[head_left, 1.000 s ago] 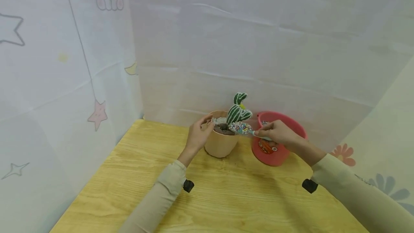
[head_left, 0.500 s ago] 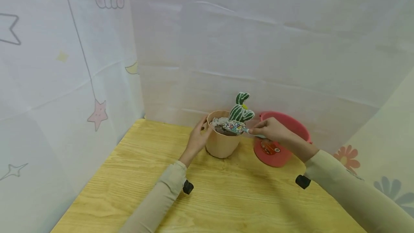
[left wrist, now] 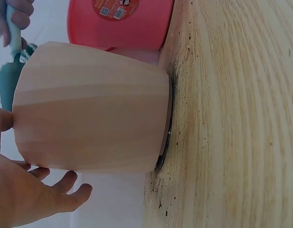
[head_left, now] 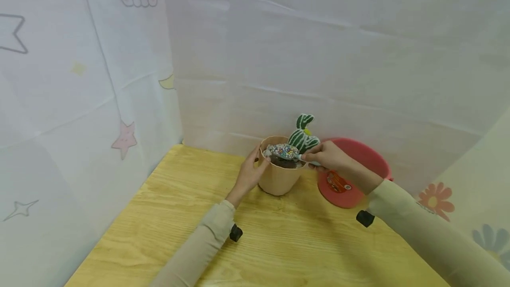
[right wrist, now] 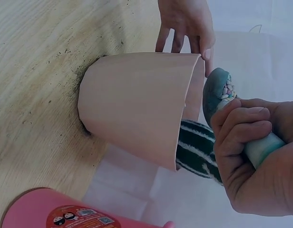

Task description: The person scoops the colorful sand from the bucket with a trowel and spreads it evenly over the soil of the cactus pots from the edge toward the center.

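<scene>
A peach-coloured flower pot (head_left: pixel 279 180) stands on the wooden table, with a green-and-white toy cactus (head_left: pixel 298 138) rising from dark soil inside. My left hand (head_left: pixel 250 172) touches the pot's left side; in the left wrist view its fingers lie loosely along the wall and the thumb is at the rim. Gripped by its handle in my right hand (head_left: pixel 331 157) is a small teal trowel (right wrist: pixel 214 92). Multicoloured pebbles (head_left: pixel 286 149) heap its blade, which is level over the pot's opening. In the right wrist view the fingers wrap the handle, close beside the cactus.
A red bucket (head_left: pixel 341 191) with a label stands just right of the pot, beneath my right forearm. Dark crumbs (left wrist: pixel 160 205) lie around the pot's base on the table (head_left: pixel 287 251). Pale printed cloth (head_left: pixel 311 56) hangs behind and at both sides.
The loaded trowel has moved left, from the pot's right side to over its opening. My left thumb and fingers have settled against the pot's left edge. The head view has shifted slightly.
</scene>
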### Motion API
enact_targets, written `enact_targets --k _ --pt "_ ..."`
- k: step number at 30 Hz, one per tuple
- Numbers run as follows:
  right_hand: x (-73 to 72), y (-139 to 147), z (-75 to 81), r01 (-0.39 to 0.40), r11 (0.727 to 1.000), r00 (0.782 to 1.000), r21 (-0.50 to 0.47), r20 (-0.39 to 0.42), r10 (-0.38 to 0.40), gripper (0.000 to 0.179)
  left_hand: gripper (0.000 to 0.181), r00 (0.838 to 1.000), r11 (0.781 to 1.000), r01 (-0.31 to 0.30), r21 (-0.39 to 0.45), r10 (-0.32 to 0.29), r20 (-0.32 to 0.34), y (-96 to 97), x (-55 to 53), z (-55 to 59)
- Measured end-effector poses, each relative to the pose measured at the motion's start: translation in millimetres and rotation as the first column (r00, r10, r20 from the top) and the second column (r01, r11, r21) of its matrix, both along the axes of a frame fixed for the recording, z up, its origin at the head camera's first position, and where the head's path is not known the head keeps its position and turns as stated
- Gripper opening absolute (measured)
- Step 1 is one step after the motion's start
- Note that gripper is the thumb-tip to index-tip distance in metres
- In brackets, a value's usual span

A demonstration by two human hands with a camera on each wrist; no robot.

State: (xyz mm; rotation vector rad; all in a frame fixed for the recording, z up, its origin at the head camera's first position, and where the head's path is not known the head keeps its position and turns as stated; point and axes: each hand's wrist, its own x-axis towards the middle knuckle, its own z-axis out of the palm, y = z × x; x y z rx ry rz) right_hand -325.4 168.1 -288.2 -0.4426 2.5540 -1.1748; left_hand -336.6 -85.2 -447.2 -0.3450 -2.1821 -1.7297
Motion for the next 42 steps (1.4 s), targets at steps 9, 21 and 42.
enact_targets --k 9,21,42 --pt "1.9 -4.6 -2.2 0.044 0.999 0.999 0.013 0.023 -0.044 0.025 0.066 1.0 1.0 -0.003 -0.007 0.003 0.006 9.1 9.7 -0.5" --pt "-1.0 -10.3 -0.5 0.027 0.998 0.999 0.049 0.035 -0.029 0.026 0.066 1.0 1.0 0.001 -0.005 -0.001 0.009 16.4 14.1 1.1" --pt "8.9 0.1 17.8 -0.038 0.975 0.999 0.218 -0.024 0.045 0.021 0.067 1.0 1.0 0.015 0.001 -0.015 0.004 23.7 12.1 1.4"
